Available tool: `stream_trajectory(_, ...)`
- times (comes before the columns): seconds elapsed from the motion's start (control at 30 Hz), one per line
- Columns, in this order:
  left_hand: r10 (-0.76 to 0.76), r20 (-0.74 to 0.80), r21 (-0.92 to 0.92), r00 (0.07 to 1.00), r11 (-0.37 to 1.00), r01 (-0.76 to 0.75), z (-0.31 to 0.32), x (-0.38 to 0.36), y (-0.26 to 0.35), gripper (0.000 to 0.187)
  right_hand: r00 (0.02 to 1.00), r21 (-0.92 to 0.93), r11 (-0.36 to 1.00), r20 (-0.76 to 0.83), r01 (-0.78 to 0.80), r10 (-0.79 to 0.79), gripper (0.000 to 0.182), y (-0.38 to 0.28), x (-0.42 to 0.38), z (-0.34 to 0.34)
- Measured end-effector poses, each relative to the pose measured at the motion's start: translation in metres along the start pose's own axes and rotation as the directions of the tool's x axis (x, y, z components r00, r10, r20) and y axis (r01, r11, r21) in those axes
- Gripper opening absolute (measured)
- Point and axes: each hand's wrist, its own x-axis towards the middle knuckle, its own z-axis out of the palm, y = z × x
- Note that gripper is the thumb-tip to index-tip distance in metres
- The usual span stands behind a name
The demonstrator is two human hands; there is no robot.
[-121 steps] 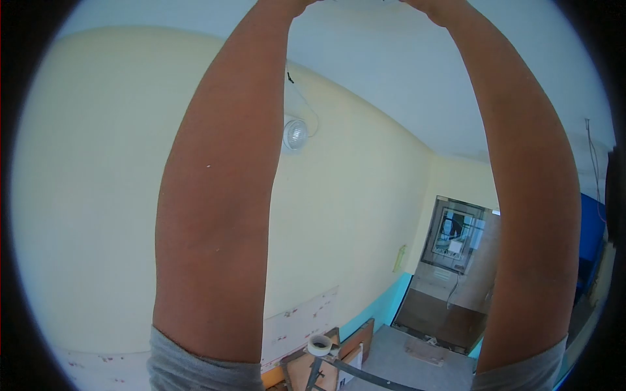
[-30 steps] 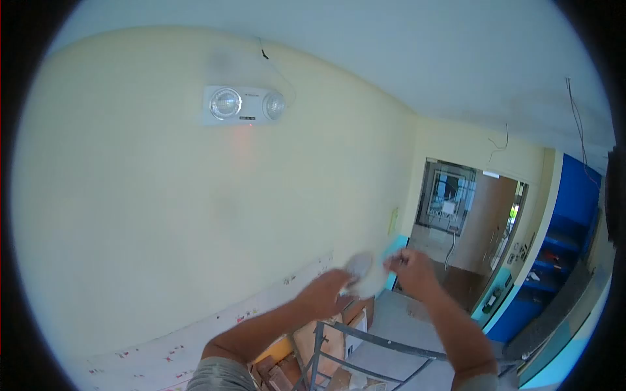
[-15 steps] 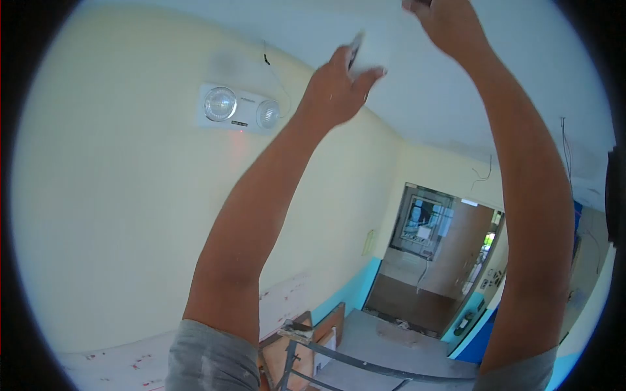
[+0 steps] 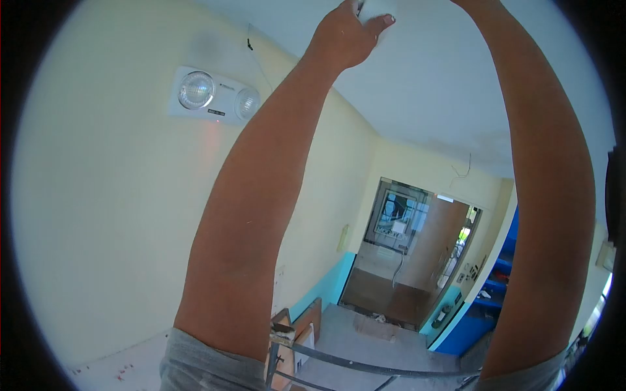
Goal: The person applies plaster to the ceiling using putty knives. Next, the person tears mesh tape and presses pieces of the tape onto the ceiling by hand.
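One pale obj. (image 4: 360,8) held thumb-side in L hand (image 4: 347,34); R hand (image 4: 477,2) grip: can't tell.

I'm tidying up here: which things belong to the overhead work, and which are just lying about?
In use, apparently:
pale item at the left hand, partly cut off

Lying about, apparently:
brown boards
small item on the metal frame

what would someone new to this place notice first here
Probably the left arm and right arm, raised on either side of the view, with the left hand near the top edge. Next, the white twin-lamp fixture high on the cream wall, a red glow beneath it. Between the arms, farther off, is a framed glass panel.
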Motion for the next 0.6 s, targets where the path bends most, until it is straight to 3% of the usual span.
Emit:
stream_trajectory(0.07, -0.105, 0.159, -0.145, 0.982, 0.981, 0.128, -0.017, -0.018, 0.023, 0.062, 0.996, 0.015, 0.998, 0.062, -0.058, 0.057, 0.029, -0.002, -0.009, -0.003)
stream_trajectory(0.17, -0.007, 0.079, -0.104, 0.997, 0.994, 0.015, 0.0, -0.033, 0.011, 0.059, 0.94, 0.208, 0.924, 0.191, -0.321, 0.283, 0.057, -0.011, -0.048, -0.003)
stream_trajectory(0.27, -0.024, 0.132, -0.027, 0.991, 0.999, 0.028, 0.011, -0.072, 0.013, 0.06, 0.739, 0.49, 0.583, 0.588, -0.648, 0.329, 0.078, -0.028, -0.11, -0.023)
stream_trajectory(0.37, -0.077, 0.276, -0.233, 0.958, 0.962, 0.145, 0.026, -0.122, 0.006, 0.068, 0.737, 0.342, 0.658, 0.415, -0.67, 0.534, 0.053, -0.024, -0.184, -0.006)
stream_trajectory(0.47, -0.057, 0.241, -0.266, 0.969, 0.956, 0.123, 0.055, -0.188, -0.007, 0.062, 0.471, 0.382, 0.293, 0.554, -0.876, 0.686, 0.044, -0.022, -0.265, -0.011)
stream_trajectory(0.57, -0.163, 0.38, -0.309, 0.911, 0.906, 0.291, 0.073, -0.26, -0.015, 0.059, 0.441, 0.43, 0.157, 0.714, -0.889, 0.544, 0.061, -0.03, -0.348, -0.027)
stream_trajectory(0.6, -0.175, 0.417, -0.298, 0.892, 0.901, 0.316, 0.076, -0.284, -0.016, 0.057, 0.353, 0.403, 0.048, 0.73, -0.914, 0.585, 0.059, -0.036, -0.372, -0.036)
